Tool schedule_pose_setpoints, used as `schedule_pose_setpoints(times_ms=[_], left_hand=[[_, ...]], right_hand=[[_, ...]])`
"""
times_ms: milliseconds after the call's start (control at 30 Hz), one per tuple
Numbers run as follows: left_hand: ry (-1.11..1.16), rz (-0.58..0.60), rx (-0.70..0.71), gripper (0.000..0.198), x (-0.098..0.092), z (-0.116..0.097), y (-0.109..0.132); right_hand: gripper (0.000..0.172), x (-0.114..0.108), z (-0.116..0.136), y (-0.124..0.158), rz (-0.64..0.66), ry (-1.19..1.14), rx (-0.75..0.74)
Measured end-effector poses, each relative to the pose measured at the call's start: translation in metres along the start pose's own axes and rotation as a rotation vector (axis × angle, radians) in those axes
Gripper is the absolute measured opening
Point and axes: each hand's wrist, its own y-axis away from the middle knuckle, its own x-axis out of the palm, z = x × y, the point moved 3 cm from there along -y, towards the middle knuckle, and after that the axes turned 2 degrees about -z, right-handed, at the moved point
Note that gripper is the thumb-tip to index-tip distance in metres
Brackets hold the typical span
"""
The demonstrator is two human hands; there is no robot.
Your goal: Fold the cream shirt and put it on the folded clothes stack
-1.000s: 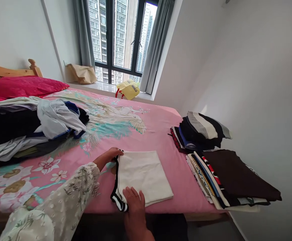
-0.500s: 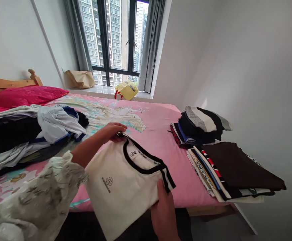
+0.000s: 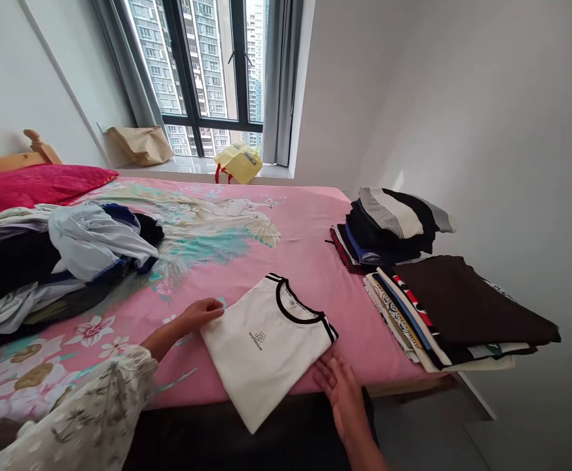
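A folded white T-shirt with a black-trimmed neckline and a small dark print lies on the bed, its lower corner jutting past the front edge. At its left edge, my left hand touches the fabric with fingers stretched out, not wrapped round it. My right hand is open beside the sleeve at the right, palm partly turned up and fingers apart.
A loose heap of clothes is on the left. On the right are a folded stack topped with dark brown and a pile with a striped garment. A yellow bag and paper bag stand by the window.
The T-shirt has gone from being held up in both hands to lying on the pink bedsheet. Both hands have loosened and moved apart to its sides. The view has shifted slightly.
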Motion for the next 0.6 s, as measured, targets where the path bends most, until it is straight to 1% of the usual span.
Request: schedule_pose_setpoints(times_ms=[67, 133, 167, 233, 333, 433, 500, 600], left_hand=[[0.006, 0.074, -0.004, 0.042, -0.008, 0.019, 0.014], [-0.001, 0.139, -0.021, 0.044, -0.011, 0.029, 0.020], [-0.010, 0.161, -0.040, 0.045, -0.011, 0.032, 0.019], [-0.028, 0.186, -0.092, 0.046, -0.008, 0.035, 0.012], [-0.029, 0.218, -0.158, 0.044, -0.003, 0.035, -0.003], [-0.016, 0.268, -0.212, 0.040, 0.000, 0.037, -0.006], [0.009, 0.303, -0.246, 0.038, -0.001, 0.041, 0.002], [0.122, 0.356, -0.288, 0.039, -0.001, 0.048, 0.032]], right_hand=[[0.052, -0.004, -0.031, 0.024, 0.018, 0.115, 0.111], [0.059, -0.002, -0.063, 0.042, 0.075, 0.234, 0.248], [0.061, 0.003, -0.076, 0.048, 0.116, 0.270, 0.294], [0.060, 0.018, -0.091, 0.056, 0.202, 0.278, 0.327], [0.054, 0.049, -0.096, 0.063, 0.302, 0.179, 0.331], [0.056, 0.070, -0.096, 0.066, 0.294, 0.098, 0.347], [0.055, 0.073, -0.100, 0.069, 0.260, 0.084, 0.363], [0.053, 0.064, -0.105, 0.073, 0.204, 0.062, 0.378]])
